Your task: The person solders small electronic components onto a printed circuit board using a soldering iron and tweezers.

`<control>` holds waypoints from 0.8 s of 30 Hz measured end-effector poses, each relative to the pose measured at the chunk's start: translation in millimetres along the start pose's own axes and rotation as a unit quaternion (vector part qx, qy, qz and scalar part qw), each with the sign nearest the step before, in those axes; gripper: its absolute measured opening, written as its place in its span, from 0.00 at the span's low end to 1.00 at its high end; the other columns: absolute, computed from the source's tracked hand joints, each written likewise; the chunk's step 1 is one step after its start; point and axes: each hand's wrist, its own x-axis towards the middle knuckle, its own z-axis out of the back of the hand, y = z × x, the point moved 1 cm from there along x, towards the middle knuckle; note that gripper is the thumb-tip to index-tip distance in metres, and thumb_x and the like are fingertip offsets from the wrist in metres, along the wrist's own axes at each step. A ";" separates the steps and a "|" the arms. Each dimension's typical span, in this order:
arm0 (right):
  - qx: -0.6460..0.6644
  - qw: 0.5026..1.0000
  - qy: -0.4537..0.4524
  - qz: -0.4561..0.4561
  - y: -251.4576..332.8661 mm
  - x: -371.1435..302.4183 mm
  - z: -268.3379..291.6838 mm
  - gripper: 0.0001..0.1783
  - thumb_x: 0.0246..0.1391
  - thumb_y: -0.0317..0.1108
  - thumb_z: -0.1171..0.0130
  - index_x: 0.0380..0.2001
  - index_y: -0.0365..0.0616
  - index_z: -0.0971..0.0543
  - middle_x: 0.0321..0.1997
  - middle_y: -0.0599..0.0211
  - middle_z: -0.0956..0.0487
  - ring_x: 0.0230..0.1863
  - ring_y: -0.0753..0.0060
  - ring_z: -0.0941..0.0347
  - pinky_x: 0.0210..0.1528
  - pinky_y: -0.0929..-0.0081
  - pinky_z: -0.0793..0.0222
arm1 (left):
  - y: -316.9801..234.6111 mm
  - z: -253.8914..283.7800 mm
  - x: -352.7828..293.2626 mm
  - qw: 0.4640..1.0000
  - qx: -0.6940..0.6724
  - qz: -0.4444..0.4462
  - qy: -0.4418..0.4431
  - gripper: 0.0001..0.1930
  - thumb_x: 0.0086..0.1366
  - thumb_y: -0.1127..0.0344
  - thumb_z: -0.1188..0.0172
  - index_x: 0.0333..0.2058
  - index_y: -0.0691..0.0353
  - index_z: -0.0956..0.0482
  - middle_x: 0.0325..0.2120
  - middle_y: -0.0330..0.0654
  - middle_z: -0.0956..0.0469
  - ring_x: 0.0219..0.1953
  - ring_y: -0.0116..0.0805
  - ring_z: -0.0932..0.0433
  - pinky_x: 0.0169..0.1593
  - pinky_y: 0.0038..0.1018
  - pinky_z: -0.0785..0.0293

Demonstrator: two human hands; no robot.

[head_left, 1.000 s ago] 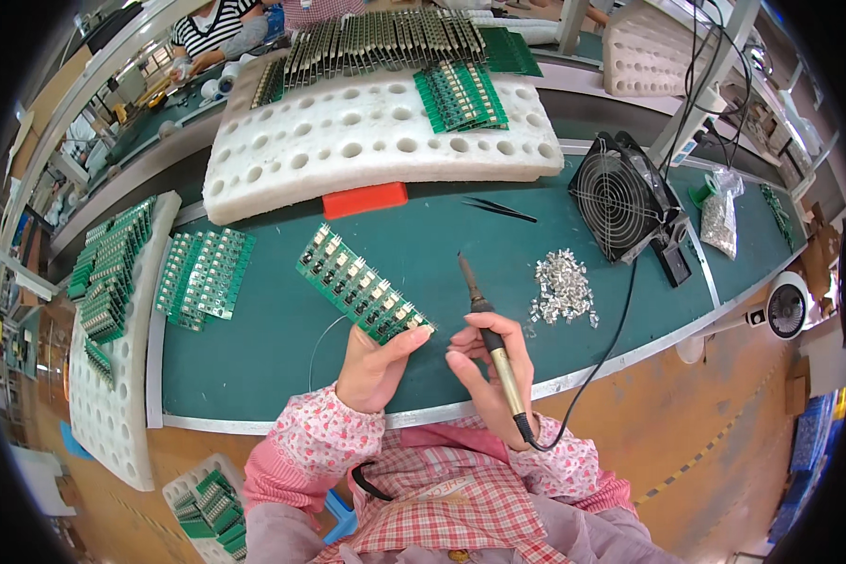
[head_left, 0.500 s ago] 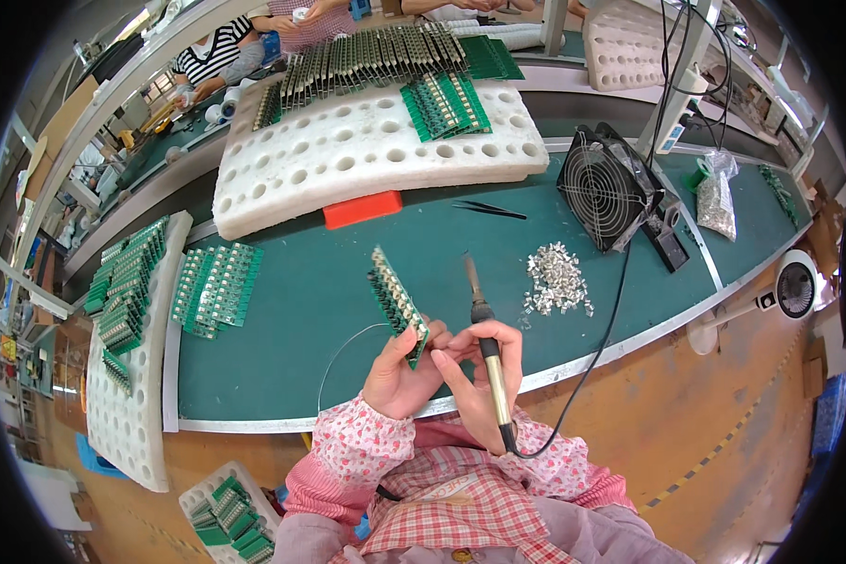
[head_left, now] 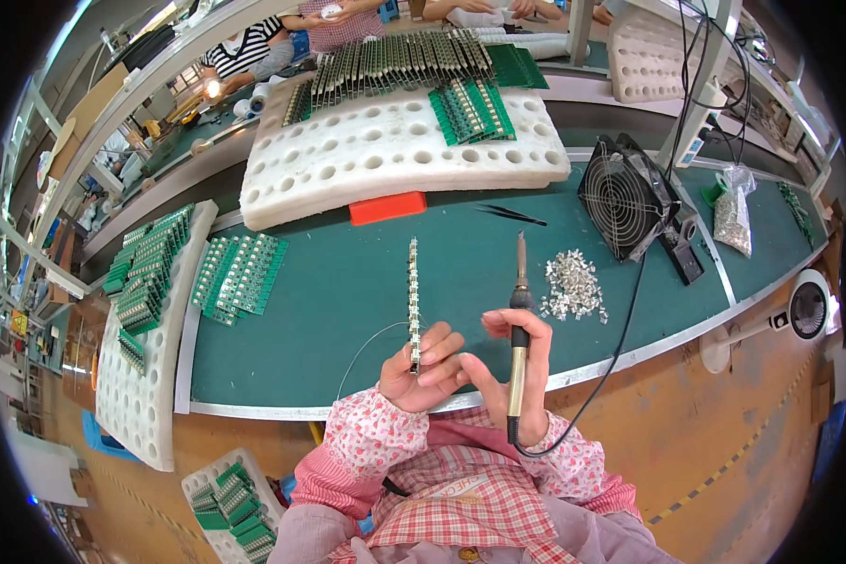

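Plastic bag (head_left: 741, 179) of parts (head_left: 731, 230), foam tray (head_left: 395, 179) of boards (head_left: 399, 66), fingers (head_left: 439, 355) holding circuit board (head_left: 414, 291)

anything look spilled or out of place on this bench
Nothing looks plainly wrong. The nearest thing to odd is the heap of small silvery parts lying loose on the green tabletop, right of the soldering iron: it sits outside any container, with strays at its edge, though that may be deliberate.
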 end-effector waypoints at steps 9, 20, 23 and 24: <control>-0.009 0.999 0.041 0.010 8.6 -2.0 -0.8 0.42 0.32 0.32 0.25 0.52 0.42 0.36 0.44 0.58 0.29 0.43 0.60 0.30 0.44 0.69 0.32 | 2.5 1.6 -3.0 0.996 0.075 0.005 -0.039 0.12 0.62 0.59 0.42 0.34 0.55 0.36 0.28 0.30 0.38 0.26 0.20 0.35 0.49 0.32 0.37; -0.143 0.985 0.037 0.088 19.8 -9.7 -7.8 0.18 0.35 0.28 0.29 0.32 0.46 0.24 0.31 0.66 0.30 0.32 0.65 0.37 0.32 0.70 0.40 | 4.0 -1.8 0.1 0.975 0.174 -0.023 -0.134 0.13 0.58 0.63 0.39 0.31 0.56 0.37 0.27 0.33 0.38 0.33 0.24 0.35 0.42 0.24 0.36; -0.192 0.976 -0.004 0.103 21.5 -4.9 -10.8 0.13 0.35 0.32 0.30 0.28 0.51 0.22 0.27 0.70 0.32 0.29 0.67 0.36 0.34 0.69 0.43 | 0.5 2.1 -2.0 0.969 0.199 -0.048 -0.136 0.11 0.59 0.66 0.39 0.34 0.58 0.34 0.30 0.34 0.34 0.34 0.23 0.34 0.39 0.21 0.36; -0.208 0.973 -0.002 0.096 20.7 -3.2 -10.3 0.12 0.36 0.30 0.31 0.28 0.50 0.22 0.26 0.70 0.31 0.28 0.67 0.36 0.34 0.69 0.43 | 0.8 0.5 -1.6 0.970 0.198 -0.048 -0.136 0.11 0.59 0.66 0.39 0.34 0.58 0.34 0.30 0.34 0.34 0.34 0.23 0.34 0.39 0.21 0.36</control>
